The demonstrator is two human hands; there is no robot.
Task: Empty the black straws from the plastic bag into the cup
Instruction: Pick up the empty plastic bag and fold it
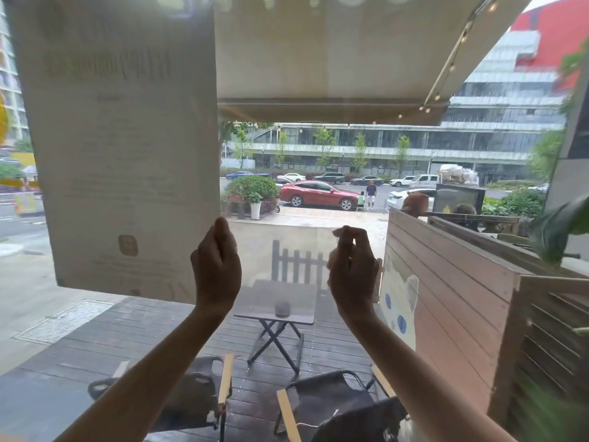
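Both hands are raised in front of a window. Between them hangs a clear plastic bag point(280, 269), a hazy see-through sheet stretched flat. My left hand point(216, 266) pinches its upper left corner with the fingers closed. My right hand point(350, 266) pinches the upper right corner between thumb and fingertips. No black straws show inside the bag. No cup is in view.
A large pale paper poster point(124, 148) hangs on the window glass at the left, next to my left hand. Through the glass are a small folding table point(277, 317), two dark folding chairs point(322, 400) and a wooden planter wall point(446, 282) at the right.
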